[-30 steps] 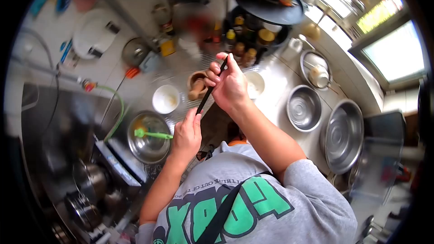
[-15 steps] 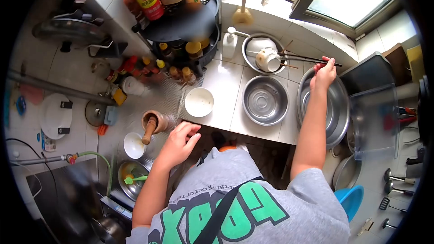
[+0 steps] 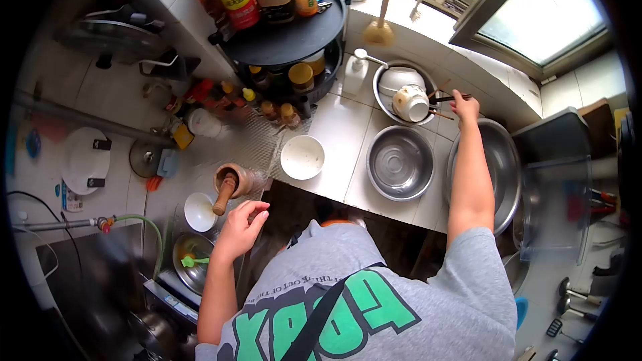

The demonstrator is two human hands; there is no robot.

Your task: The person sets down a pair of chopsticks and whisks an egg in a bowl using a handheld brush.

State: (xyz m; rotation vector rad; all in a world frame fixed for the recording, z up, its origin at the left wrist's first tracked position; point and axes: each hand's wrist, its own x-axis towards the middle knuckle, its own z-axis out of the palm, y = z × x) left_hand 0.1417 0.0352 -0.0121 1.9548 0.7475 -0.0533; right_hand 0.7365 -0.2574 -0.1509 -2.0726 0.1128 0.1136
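Gripping is done by the right hand (image 3: 465, 105) alone: dark chopsticks (image 3: 440, 100) are pinched in its fingers, beyond the steel basin (image 3: 400, 163) and a little to its right. They are held sideways, probably so that their far ends can be brought over the rim of the dish basin (image 3: 386, 108), which is set directly behind the steel basin. Whether the ends are resting on anything there cannot be told, as they are partly hidden by a patterned bowl (image 3: 411, 102). That bowl is tipped over beside a white bowl (image 3: 401, 80), a position that seems suited to draining, and lighter sticks (image 3: 443, 114) are seen jutting past the same rim. The large basin (image 3: 505, 160), to the right of the steel basin, is passed over by the right arm.

The left hand (image 3: 242, 227), well to the left of the steel basin and nearer the body, is left relaxed; its fingers are loosely curved and nothing is held. Nearest to it, a mortar (image 3: 242, 180) is placed with its pestle (image 3: 226, 194) leaned outward, presumably for an easy grasp. Between mortar and steel basin, a shallow bowl (image 3: 302, 158) is stood upright on the desk (image 3: 344, 140), within easy reach.
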